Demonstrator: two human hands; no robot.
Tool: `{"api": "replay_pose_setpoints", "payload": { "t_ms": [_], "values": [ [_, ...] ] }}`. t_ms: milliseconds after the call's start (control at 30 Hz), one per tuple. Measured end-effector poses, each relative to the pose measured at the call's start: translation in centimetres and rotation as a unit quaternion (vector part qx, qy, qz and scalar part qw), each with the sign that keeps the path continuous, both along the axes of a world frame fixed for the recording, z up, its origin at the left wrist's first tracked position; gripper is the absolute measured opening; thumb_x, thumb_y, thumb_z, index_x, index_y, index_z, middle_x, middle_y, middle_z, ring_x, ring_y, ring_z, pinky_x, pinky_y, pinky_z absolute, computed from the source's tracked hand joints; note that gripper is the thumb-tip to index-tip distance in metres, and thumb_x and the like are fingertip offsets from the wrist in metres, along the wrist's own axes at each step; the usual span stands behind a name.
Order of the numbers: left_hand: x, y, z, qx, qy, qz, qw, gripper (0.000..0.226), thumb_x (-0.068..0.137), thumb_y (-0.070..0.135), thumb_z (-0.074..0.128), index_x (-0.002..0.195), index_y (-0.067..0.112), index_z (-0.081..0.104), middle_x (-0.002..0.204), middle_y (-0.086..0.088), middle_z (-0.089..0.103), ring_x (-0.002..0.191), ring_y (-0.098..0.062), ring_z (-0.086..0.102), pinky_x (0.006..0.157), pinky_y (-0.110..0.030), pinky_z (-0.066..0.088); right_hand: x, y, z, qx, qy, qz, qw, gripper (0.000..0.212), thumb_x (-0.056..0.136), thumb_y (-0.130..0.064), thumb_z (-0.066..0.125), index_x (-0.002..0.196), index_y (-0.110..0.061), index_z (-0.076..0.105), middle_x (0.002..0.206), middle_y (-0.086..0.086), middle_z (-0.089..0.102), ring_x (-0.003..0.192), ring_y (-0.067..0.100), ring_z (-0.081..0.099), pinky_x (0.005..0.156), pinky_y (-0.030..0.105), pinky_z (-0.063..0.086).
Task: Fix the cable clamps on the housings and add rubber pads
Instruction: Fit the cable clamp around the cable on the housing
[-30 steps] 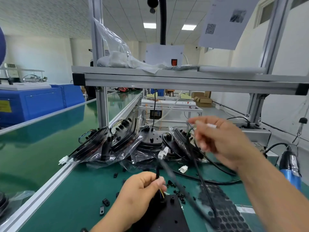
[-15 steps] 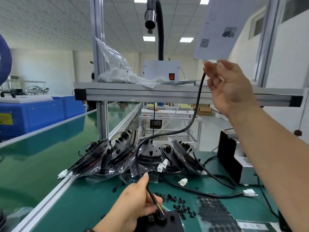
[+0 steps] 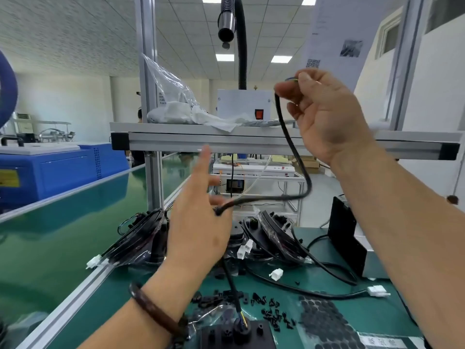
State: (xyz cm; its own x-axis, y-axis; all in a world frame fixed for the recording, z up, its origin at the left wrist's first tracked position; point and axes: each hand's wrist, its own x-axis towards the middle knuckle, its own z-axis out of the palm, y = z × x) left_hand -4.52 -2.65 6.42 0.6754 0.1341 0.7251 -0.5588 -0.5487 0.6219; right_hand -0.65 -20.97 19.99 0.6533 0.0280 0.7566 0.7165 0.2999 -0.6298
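The housing (image 3: pixel 261 340) lies at the near edge of the bench (image 3: pixel 108 301), and nothing is seen pressing it down; its cable (image 3: pixel 294 157) rises from a grommet where coloured wires are exposed; were the cable drawn upward sharply, those wires could be strained or the housing lifted and dragged into the loose cable clamps (image 3: pixel 271 316) and the rubber pads (image 3: pixel 324 321) beside it. Above, the left hand (image 3: pixel 198 222) is raised with fingers spread and blurred, the cable passing on its hidden palm side; whether it is pinched there cannot be told, so a slip is judged possible. Beyond it, the slack loop hangs over the bagged housings (image 3: pixel 141 238) and could be snagged on them. Highest and furthest, the cable's free end is pinched by the right hand (image 3: pixel 327 114).

Half a second earlier the left hand was held low at the housing, gripping the cable near its root; it has since been lifted away. The right hand has been brought lower, and the smoother sweep of cable has been let sag into a loop.
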Motion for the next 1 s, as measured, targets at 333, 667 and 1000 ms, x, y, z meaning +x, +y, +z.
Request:
{"api": "replay_pose_setpoints", "payload": {
  "t_ms": [333,667,1000],
  "values": [
    [2.1,2.9,-0.9,-0.37,0.153,-0.421,0.814,0.04,0.064,0.055,0.077,0.064,0.016,0.065,0.051,0.009,0.034,0.042,-0.004,0.026,0.036,-0.015,0.028,1.4,-4.0,0.7,0.129,0.044,-0.107,0.985,0.018,0.101,-0.029,0.045,0.107,-0.012,0.049,0.077,0.003,0.067,0.059,0.013,0.06,0.047,0.021,0.038],
    [2.6,3.3,-2.9,-0.35,0.177,-0.32,0.863,0.036,0.074,0.052,0.06,0.055,0.023,0.053,0.05,0.008,0.025,0.04,-0.007,0.019,0.035,-0.016,0.017,1.8,-8.9,3.4,0.184,0.115,-0.201,0.955,0.017,0.096,-0.015,0.045,0.082,-0.023,0.039,0.042,-0.008,0.036,0.039,0.01,0.024,0.045,0.017,0.016],
    [3.0,3.0,-6.8,-0.44,0.218,-0.317,0.812,0.039,0.079,0.048,0.058,0.052,0.022,0.05,0.049,0.009,0.024,0.038,-0.005,0.017,0.034,-0.015,0.014,3.4,-7.3,1.5,0.248,0.128,-0.108,0.954,0.02,0.1,-0.017,0.044,0.08,-0.018,0.045,0.046,-0.007,0.043,0.039,0.008,0.033,0.045,0.017,0.025]
  ]
}}
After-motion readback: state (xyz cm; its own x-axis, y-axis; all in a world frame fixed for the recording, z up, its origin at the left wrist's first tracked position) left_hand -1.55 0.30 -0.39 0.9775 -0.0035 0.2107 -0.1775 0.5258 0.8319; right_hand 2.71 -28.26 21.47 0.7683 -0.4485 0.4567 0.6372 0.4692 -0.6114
